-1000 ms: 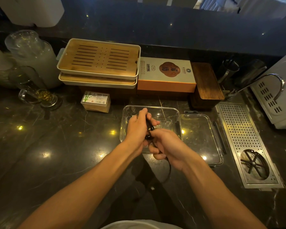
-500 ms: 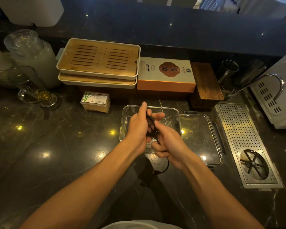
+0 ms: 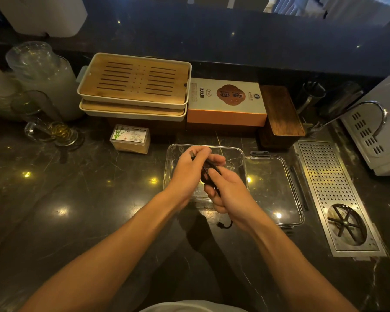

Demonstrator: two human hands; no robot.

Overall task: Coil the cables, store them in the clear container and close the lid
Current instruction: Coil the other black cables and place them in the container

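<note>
A thin black cable is wound into a small coil between both hands, just above the clear container on the dark marble counter. My left hand pinches the coil's upper part. My right hand grips its lower part, and the cable's loose end with a plug hangs out below that hand. The clear lid lies flat on the counter to the right of the container. The container's inside is mostly hidden by my hands.
Two stacked bamboo trays, an orange box and a wooden box line the back. A small labelled box and glassware sit at left. A perforated steel drain and a white appliance are at right.
The dangling tail of the cable has grown shorter as it was wound onto the coil. Both hands have stayed over the container, shifting slightly upward.
</note>
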